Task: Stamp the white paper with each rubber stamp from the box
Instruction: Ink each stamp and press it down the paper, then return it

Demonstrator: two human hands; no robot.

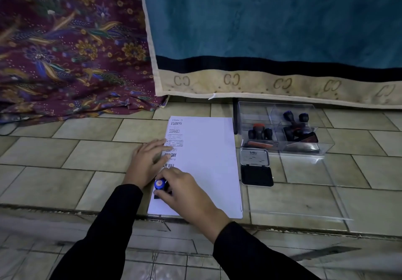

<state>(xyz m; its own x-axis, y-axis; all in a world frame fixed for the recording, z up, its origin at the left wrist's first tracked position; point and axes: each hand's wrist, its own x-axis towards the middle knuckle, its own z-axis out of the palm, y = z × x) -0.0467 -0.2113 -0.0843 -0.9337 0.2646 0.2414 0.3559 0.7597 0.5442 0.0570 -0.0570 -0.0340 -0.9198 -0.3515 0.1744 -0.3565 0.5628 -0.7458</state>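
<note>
A white paper (206, 160) lies on the tiled floor, with several black stamp prints in a column down its left side. My right hand (187, 195) grips a blue-topped rubber stamp (159, 184) that stands on the paper's lower left, below the prints. My left hand (148, 160) lies flat with fingers spread on the paper's left edge. A clear plastic box (282, 127) to the right of the paper holds several more stamps with black, blue and orange handles. An open black ink pad (256, 174) lies in front of the box.
The box's clear lid (304, 184) lies flat on the tiles at the right. A teal blanket with a beige border (261, 40) and a purple patterned cloth (71, 47) hang down behind the paper. A floor step runs just below the paper.
</note>
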